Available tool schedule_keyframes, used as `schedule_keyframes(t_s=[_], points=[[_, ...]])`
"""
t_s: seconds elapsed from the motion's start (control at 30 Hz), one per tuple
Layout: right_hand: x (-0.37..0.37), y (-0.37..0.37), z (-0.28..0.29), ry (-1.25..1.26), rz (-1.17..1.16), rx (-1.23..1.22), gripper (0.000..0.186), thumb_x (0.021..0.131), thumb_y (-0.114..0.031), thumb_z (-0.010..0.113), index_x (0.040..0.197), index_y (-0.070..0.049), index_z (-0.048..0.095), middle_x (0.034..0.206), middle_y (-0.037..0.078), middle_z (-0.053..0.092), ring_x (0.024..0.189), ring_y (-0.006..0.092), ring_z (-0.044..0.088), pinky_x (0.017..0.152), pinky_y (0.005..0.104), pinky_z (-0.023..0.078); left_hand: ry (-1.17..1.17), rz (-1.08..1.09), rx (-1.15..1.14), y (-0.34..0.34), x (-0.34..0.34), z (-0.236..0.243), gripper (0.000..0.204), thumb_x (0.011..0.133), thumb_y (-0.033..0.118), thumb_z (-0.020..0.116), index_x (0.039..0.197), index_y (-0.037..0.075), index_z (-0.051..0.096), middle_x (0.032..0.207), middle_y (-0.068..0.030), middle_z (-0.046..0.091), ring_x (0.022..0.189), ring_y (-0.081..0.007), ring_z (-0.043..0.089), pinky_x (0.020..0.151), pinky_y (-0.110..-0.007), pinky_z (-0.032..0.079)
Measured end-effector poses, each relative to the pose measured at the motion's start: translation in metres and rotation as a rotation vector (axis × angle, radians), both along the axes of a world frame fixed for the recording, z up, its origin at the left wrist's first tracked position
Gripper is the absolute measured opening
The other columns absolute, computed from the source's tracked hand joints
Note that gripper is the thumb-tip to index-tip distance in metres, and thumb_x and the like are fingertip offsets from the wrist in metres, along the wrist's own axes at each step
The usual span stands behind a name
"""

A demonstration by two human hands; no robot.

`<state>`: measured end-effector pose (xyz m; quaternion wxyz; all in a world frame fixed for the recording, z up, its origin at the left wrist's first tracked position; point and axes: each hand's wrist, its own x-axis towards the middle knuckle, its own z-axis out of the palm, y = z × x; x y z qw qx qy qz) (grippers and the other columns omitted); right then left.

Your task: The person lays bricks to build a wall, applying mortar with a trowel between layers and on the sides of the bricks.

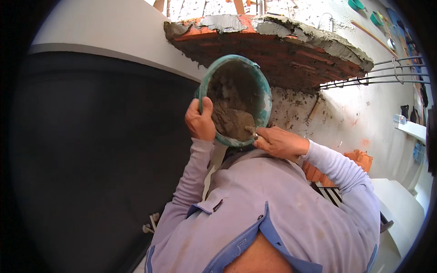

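A green bucket, its rim smeared with mortar, is tilted in front of my body with its mouth toward me. My left hand is closed on the bucket's left rim, thumb inside. Grey-brown wet mortar lies in the lower part of the bucket. My right hand is closed round the handle of a trowel at the lower right rim. The trowel's blade is inside the bucket, coated with mortar. Most of the handle is hidden by my fingers.
Just beyond the bucket stands a brick wall with rough mortar along its top. Steel reinforcing bars stick out at its right end. Orange hollow bricks lie to the right. A large dark surface fills the left side. Mortar crumbs dot the floor.
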<state>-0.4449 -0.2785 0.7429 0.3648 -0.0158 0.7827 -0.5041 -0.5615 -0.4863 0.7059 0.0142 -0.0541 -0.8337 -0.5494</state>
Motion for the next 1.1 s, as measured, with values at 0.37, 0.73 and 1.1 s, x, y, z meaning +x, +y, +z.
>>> schedule_keyframes(t_s=[0.37,0.73,1.1], points=[[-0.052,-0.063,-0.022,-0.362,-0.265,-0.124,0.037,0.098,-0.033,0.049,0.094,0.004,0.053,0.078,0.019,0.06,0.073,0.0324,0.058,0.071,0.043,0.045,-0.139,-0.163,0.147,-0.034,-0.032,-0.02,0.044,0.101,0.029,0.057,0.068,0.009,0.036,0.065,0.0061,0.029,0.062,-0.0062,0.027,0.052,-0.028,0.024],[-0.061,-0.01,-0.001,-0.211,-0.297,-0.174,0.032,0.099,-0.034,0.053,0.088,-0.004,0.051,0.073,0.005,0.054,0.061,0.0119,0.052,0.053,0.0312,0.043,-0.188,0.027,0.412,-0.043,-0.053,-0.032,0.036,0.101,0.031,0.055,0.076,0.006,0.051,0.07,0.0041,0.039,0.07,-0.0084,0.034,0.06,-0.028,0.03],[-0.131,0.098,0.027,0.883,-0.193,0.859,0.021,0.09,-0.016,0.06,0.105,-0.003,0.054,0.092,0.016,0.059,0.079,0.0331,0.064,0.069,0.0423,0.054,-0.258,0.166,0.284,-0.047,-0.023,-0.084,0.042,0.1,0.029,0.058,0.068,0.012,0.037,0.068,0.007,0.028,0.065,-0.0054,0.026,0.054,-0.028,0.023]])
